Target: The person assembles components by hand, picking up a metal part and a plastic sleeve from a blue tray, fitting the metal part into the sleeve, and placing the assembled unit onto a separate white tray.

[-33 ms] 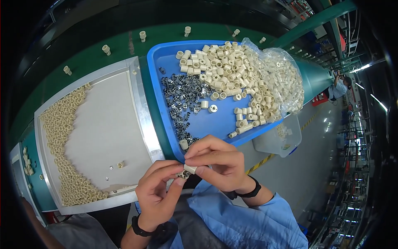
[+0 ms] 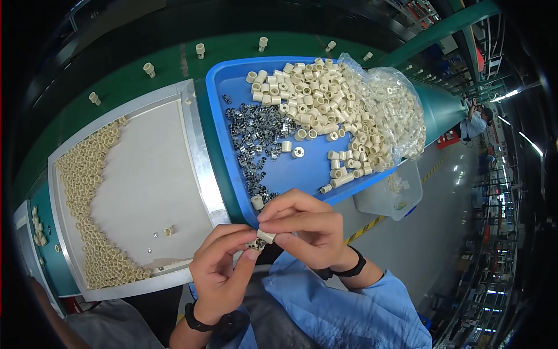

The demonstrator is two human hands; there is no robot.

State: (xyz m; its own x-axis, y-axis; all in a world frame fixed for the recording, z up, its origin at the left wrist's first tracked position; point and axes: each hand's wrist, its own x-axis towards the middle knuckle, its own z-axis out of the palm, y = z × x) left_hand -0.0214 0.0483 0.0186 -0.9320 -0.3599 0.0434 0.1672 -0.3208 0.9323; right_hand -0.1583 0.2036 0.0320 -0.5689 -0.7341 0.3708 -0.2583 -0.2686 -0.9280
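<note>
A small cream plastic sleeve is being pinched between the fingertips of the right hand, just off the near edge of the blue plastic tray. The left hand is closing its fingertips on a small dark metal clip, apparently touching the sleeve's end, though the view is too small to be sure. The tray is carrying a heap of cream sleeves, a patch of metal clips and a clear plastic bag. Beside it, on the left, a shallow metal tray is holding rows of finished pieces. Both are sitting on a green workbench; grey factory floor is lying open on the right.
</note>
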